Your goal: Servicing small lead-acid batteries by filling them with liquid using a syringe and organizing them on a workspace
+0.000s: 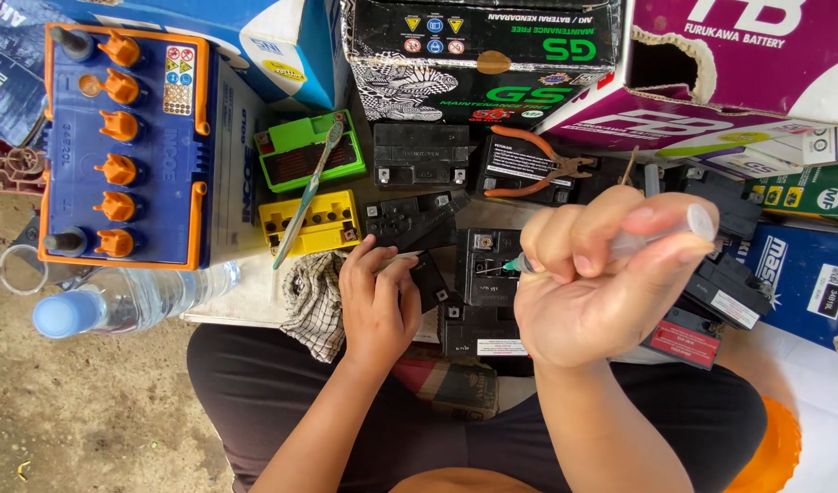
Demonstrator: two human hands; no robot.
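While the right hand is raised close to the camera, a clear plastic syringe is gripped in its closed fingers, with the thumb laid over the plunger end at the right and the green needle hub pointed left. The needle tip is held just above a small black motorcycle battery set in front of the seated person. The left hand is rested palm-down on another small black battery just beside the first, its fingers curled loosely over the casing without anything being clasped; a checked cloth is touched by the edge of that hand.

Further left, a yellow battery and a green battery are seen, and a toothbrush is laid diagonally across both. A large blue car battery with orange caps is placed at the far left, and a clear water bottle with a blue cap is laid on its side just below it. Orange-handled pliers are rested on a black battery behind the syringe. Printed cardboard battery boxes are stacked along the top of the view.
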